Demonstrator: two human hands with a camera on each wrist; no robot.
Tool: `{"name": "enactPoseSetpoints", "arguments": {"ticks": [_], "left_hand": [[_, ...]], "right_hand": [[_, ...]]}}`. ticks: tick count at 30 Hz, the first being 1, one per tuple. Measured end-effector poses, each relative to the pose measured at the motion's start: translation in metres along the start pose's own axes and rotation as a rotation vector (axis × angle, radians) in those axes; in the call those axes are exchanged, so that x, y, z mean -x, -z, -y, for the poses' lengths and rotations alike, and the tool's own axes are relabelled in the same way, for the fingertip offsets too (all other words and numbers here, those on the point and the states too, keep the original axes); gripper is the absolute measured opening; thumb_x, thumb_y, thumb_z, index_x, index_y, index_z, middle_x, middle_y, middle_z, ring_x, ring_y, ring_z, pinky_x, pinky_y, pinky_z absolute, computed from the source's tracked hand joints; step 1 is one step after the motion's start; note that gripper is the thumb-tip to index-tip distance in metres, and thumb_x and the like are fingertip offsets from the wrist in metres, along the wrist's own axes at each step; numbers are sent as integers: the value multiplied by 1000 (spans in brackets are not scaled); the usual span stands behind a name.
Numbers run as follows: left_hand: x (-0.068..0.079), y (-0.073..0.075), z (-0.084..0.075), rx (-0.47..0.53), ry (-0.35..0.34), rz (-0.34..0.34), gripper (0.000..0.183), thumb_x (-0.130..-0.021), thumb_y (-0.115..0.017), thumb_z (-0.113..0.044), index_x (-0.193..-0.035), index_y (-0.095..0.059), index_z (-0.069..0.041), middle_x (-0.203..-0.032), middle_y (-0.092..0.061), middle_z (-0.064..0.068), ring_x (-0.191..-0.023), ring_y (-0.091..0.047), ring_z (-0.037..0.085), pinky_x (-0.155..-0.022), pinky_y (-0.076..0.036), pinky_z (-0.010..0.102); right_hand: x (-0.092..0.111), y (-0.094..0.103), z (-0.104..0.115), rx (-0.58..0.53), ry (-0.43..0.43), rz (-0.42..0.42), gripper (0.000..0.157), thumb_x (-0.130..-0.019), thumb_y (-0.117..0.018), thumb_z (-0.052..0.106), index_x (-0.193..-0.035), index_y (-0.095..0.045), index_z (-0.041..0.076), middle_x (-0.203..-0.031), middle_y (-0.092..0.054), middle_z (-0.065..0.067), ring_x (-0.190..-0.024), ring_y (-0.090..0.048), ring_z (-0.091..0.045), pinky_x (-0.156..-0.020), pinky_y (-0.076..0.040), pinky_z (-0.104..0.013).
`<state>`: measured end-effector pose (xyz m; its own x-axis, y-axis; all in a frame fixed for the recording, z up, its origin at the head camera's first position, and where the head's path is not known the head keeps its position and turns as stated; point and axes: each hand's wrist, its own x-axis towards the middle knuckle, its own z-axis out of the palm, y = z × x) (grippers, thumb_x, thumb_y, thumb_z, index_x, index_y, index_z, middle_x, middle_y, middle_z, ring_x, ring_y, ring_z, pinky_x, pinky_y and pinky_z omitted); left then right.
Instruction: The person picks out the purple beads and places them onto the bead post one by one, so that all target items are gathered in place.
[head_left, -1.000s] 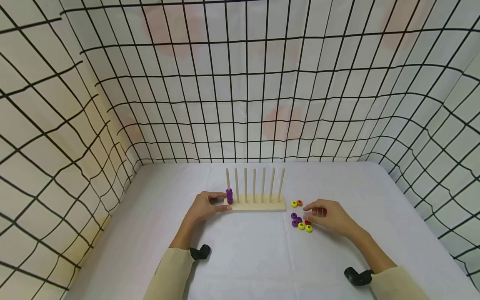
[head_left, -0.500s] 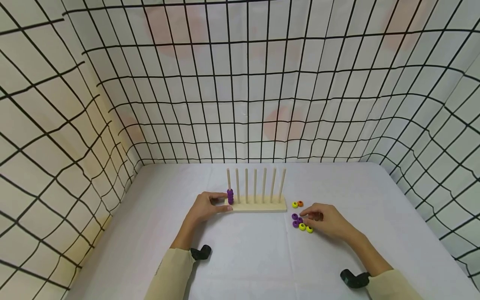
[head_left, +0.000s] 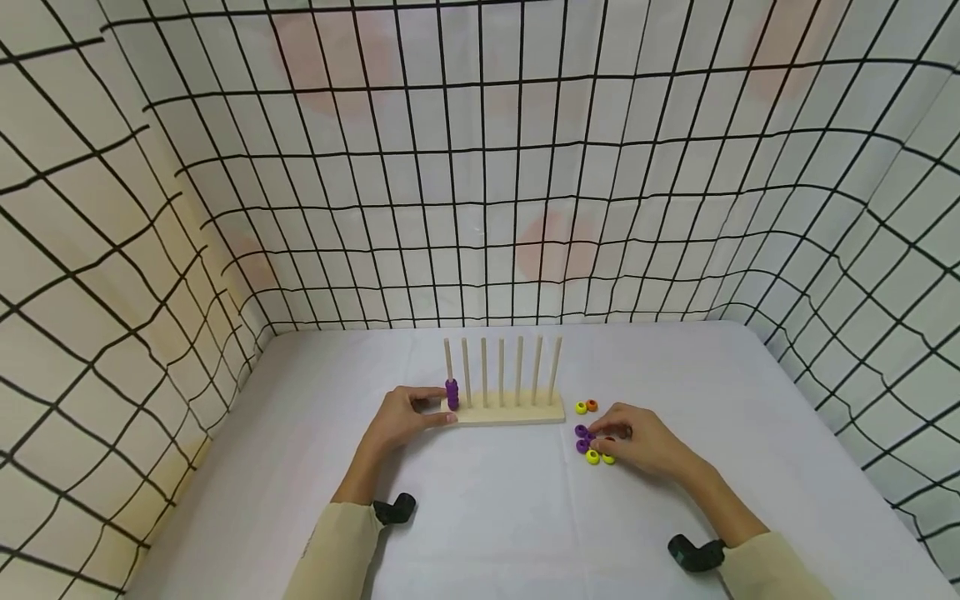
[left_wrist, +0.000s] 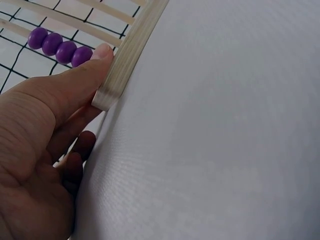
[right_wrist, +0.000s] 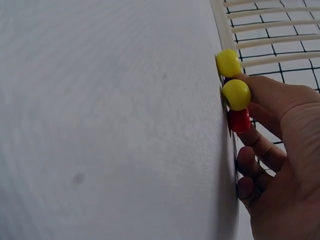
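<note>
Note at centre the rack point(head_left: 517, 416), four purple beads point(head_left: 452, 395) threaded on its leftmost peg point(head_left: 448, 359), six pegs point(head_left: 501, 367) bare. Judge as left to thread, right of centre: loose purple beads point(head_left: 581, 447), yellow beads point(head_left: 592, 457), orange bead point(head_left: 592, 406), red bead point(right_wrist: 239, 121). See left hand point(head_left: 397, 419) clasping the rack's left end, right hand point(head_left: 643, 442) at the loose purple beads; cannot tell grasp from touch. Compare slender pegs, grained base point(left_wrist: 131, 49), glossy round beads, smooth cloth point(head_left: 495, 517).

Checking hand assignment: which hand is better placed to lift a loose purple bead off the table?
Right, I'd say: the right hand is at the loose purple beads, while the left hand holds the left end of the rack.
</note>
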<state>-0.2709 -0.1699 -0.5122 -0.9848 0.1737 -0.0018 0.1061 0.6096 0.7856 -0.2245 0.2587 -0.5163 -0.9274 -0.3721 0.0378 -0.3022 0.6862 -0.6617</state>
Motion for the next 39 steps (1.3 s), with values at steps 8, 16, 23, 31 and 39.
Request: {"name": "enactPoseSetpoints", "arguments": {"ticks": [8,16,23,31,39], "left_hand": [[-2,0,-3,-2,4,6,51,-76,-91,-43,-121,-78,-25,-136,-70,7,-128,-62,29,-107,-48,51],[-3,0,-3,-10,4,6,50,-76,-91,-43,-121,-78,-26,-136,-70,7,-127,-62,28,-107,-48,51],[-4,-1,-2,-20,18,3,51,-75,-92,-45,-121,-78,-27,-136,-69,7,-123,-63,26,-105,-49,50],[-3,-1,-1,-16,14,-4,52,-75,-92,-45,-121,-79,-26,-136,-70,7,-122,-64,26,-104,-49,50],[-3,-2,-1,-18,21,-4,51,-75,-92,-45,-121,-79,-28,-136,-70,6,-116,-63,22,-101,-49,48]], "right_hand": [[3,3,3,19,-58,-22,19,-92,-79,32,-108,-77,23,-92,-62,8,-84,-52,-13,-71,-46,-23],[-2,11,5,24,-97,-63,17,-92,-79,32,-107,-76,25,-89,-63,7,-84,-54,-16,-70,-46,-24],[-5,21,14,46,-81,-95,18,-93,-78,28,-110,-77,21,-86,-62,4,-83,-53,-18,-68,-45,-24],[-11,39,25,67,1,-140,19,-93,-78,30,-110,-77,20,-88,-63,6,-84,-53,-16,-69,-46,-23],[-21,56,37,78,29,-186,23,-95,-76,36,-113,-77,21,-91,-64,5,-87,-53,-17,-69,-48,-22]]}}
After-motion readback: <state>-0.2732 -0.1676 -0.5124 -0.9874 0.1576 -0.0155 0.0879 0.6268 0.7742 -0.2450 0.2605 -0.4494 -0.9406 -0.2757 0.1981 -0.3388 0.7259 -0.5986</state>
